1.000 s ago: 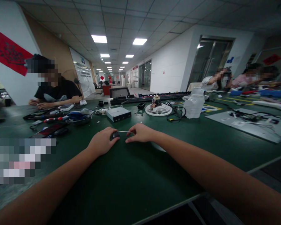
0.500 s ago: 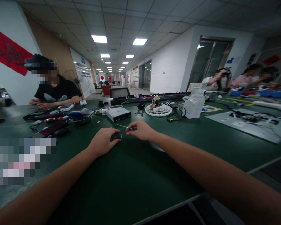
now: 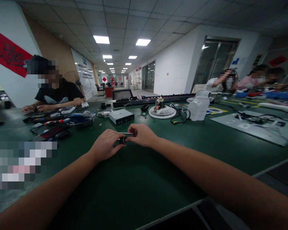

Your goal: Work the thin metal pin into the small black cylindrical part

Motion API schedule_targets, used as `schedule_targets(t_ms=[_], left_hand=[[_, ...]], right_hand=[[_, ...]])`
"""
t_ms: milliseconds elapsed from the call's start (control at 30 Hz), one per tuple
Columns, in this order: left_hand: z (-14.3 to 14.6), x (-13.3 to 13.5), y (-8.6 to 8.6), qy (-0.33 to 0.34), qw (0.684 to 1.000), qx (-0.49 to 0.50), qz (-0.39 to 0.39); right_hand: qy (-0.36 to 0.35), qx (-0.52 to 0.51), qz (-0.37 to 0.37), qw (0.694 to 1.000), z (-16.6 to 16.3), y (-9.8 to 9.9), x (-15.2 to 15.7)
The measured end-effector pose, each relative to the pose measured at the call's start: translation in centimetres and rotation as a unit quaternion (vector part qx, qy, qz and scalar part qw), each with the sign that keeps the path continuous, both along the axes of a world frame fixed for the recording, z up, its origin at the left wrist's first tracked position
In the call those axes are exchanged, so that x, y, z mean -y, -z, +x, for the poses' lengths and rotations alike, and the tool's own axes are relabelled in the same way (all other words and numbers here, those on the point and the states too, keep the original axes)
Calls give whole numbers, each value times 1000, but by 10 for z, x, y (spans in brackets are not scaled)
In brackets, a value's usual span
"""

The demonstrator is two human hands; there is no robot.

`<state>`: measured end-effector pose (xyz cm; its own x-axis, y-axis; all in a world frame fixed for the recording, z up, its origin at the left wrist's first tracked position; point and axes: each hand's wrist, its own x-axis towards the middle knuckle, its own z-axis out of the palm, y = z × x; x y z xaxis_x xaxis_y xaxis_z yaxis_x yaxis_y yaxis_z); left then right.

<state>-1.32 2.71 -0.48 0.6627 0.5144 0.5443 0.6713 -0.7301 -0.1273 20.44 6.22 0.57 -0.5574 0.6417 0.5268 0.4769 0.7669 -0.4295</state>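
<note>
Evidently held the dark round part (image 3: pixel 122 140) in the curled left hand (image 3: pixel 105 144) over the green table (image 3: pixel 139 182), pinched the thin rod (image 3: pixel 124 133) in the nearly closed right hand (image 3: pixel 144 135), and probably needed firm left bracing with light right pressure.

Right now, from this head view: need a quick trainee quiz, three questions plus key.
1. Which hand holds the thin metal rod?
2. True or false: the flat grey box lies to the left of the white round grille in the picture.
3. What does the left hand grip? A) the black cable; B) a small dark part; C) the red-handled tool.

Key: 1. The right hand. 2. True. 3. B.
</note>
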Motion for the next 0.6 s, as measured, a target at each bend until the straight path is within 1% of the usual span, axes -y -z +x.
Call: schedule_targets(t_ms=[167, 233, 333, 400, 500, 600], left_hand=[[0, 1, -1, 3, 1000, 1, -4], [0, 1, -1, -3, 1000, 1, -7], [0, 0, -1, -12, 1000, 6, -6], [0, 0, -1, -15, 1000, 2, -12], [0, 1, -2, -16, 999, -17, -33], [2, 2, -2, -21, 998, -19, -49]], right_hand=[[42, 51, 13, 998, 4, 1, 2], [55, 55, 8, 997, 2, 1, 4], [72, 40, -8, 997, -3, 2, 7], [66, 39, -26, 997, -6, 2, 7], [50, 61, -57, 995, -8, 3, 4], [76, 94, -80, 989, -6, 4, 0]])
